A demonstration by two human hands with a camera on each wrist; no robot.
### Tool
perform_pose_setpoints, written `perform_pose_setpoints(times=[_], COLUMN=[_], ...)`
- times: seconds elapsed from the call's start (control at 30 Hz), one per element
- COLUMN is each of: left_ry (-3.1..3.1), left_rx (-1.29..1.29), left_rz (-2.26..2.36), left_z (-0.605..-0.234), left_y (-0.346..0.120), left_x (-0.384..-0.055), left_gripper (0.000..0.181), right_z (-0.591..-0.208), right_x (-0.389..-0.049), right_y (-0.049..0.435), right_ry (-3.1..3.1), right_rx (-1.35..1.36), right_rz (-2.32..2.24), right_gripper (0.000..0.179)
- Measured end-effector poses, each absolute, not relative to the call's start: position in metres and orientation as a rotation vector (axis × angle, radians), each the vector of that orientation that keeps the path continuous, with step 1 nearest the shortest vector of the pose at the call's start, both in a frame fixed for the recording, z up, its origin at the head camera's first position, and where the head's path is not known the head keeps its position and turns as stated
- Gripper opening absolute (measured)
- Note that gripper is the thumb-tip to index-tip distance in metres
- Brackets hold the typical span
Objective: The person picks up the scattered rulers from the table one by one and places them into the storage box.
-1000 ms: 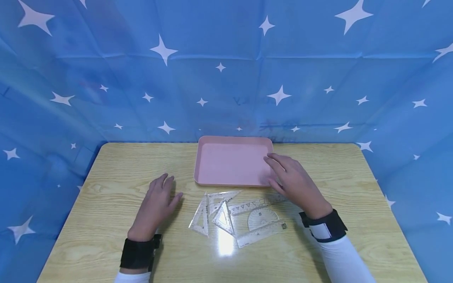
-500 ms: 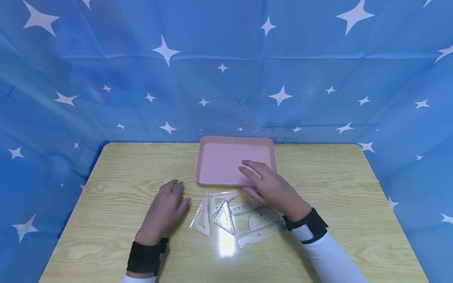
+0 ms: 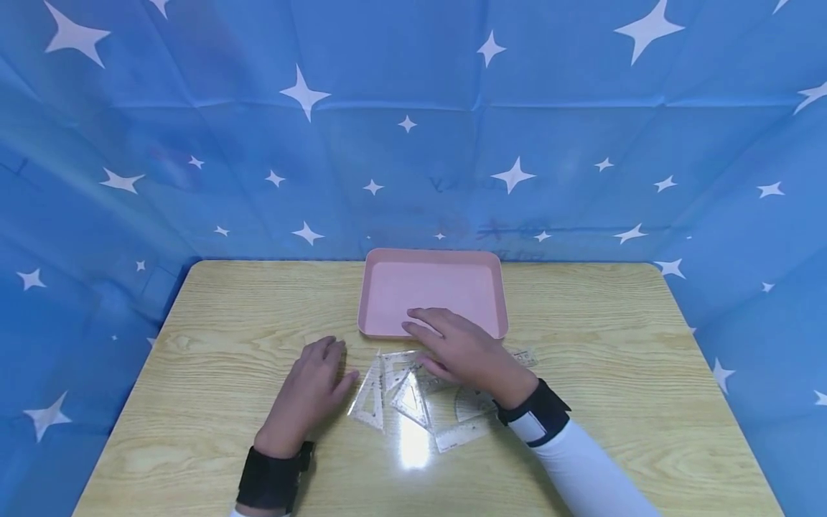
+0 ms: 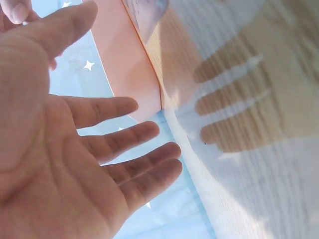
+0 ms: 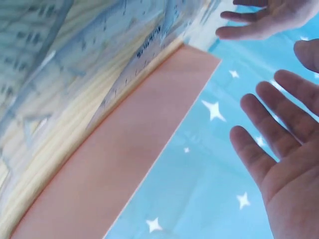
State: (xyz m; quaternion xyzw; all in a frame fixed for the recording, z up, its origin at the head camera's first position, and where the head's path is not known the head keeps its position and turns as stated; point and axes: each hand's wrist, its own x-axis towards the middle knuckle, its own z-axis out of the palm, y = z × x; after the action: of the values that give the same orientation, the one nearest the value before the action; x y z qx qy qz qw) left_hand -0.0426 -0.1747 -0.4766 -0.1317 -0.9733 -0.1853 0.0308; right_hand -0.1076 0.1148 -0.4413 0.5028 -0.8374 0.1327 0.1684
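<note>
Several clear plastic drawing tools lie together on the table in front of the pink tray (image 3: 433,294). Leftmost is a set square (image 3: 370,402); another set square (image 3: 411,402) overlaps a third set square (image 3: 395,365). My right hand (image 3: 468,355) hovers over the group, fingers spread and holding nothing. Beneath it, a protractor (image 3: 470,403) and the far ruler (image 3: 523,357) are partly hidden; the near ruler (image 3: 461,434) shows its left part. Left of the group, my left hand (image 3: 309,395) hangs above the table. In the left wrist view its fingers (image 4: 144,184) are relaxed and hold nothing.
The wood-grain table (image 3: 220,345) reaches back to a blue curtain (image 3: 413,143) with white stars. Against that curtain stands the shallow tray, behind the drawing tools. Glare (image 3: 413,444) shines off the tabletop in front of them.
My right hand has moved left, from the tray's right corner to above the drawing tools. The left hand has shifted a little right and nearer. The tools lie as before.
</note>
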Motion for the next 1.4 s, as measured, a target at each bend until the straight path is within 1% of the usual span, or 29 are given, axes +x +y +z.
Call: perform_pose_setpoints(times=[0.1,0.23,0.33,0.53,0.77,0.97,1.1,1.4], left_ry=[-3.015,-3.023,-3.021,-3.077,-3.105,-3.135,-3.166,-3.118], left_rx=[-0.43,-0.467,-0.48,-0.445,-0.455,-0.452,-0.424,-0.485], left_rz=[-0.565,-0.565,-0.549,-0.544,-0.603,-0.556,-0.567,-0.627], left_z=[-0.477,-0.478,-0.479,-0.482,-0.487,-0.487,-0.486,-0.489], left_y=[-0.17,-0.163,-0.161,-0.16,-0.159,-0.16,-0.163,-0.171], left_x=[-0.039,-0.037,-0.036,-0.034,-0.032,-0.032,-0.032,-0.033], left_gripper=[0.059,0.063,0.068,0.086,0.094,0.095,0.09,0.077], right_z=[-0.444,-0.447,-0.448,-0.453,-0.461,-0.465,-0.465,-0.471], right_x=[-0.106,-0.102,-0.098,-0.092,-0.085,-0.079,-0.077,-0.078], right_y=[0.108,0.1,0.093,0.08,0.066,0.06,0.058,0.052], right_ry=[-2.378,-2.39,-2.387,-2.393,-2.489,-2.543,-2.581,-2.656], right_rx=[1.46,1.494,1.526,1.587,1.688,1.735,1.744,1.788], right_rz=[0.375,0.371,0.373,0.327,0.169,0.126,0.081,0.004], right_gripper=[0.053,0.054,0.05,0.042,0.037,0.033,0.034,0.038])
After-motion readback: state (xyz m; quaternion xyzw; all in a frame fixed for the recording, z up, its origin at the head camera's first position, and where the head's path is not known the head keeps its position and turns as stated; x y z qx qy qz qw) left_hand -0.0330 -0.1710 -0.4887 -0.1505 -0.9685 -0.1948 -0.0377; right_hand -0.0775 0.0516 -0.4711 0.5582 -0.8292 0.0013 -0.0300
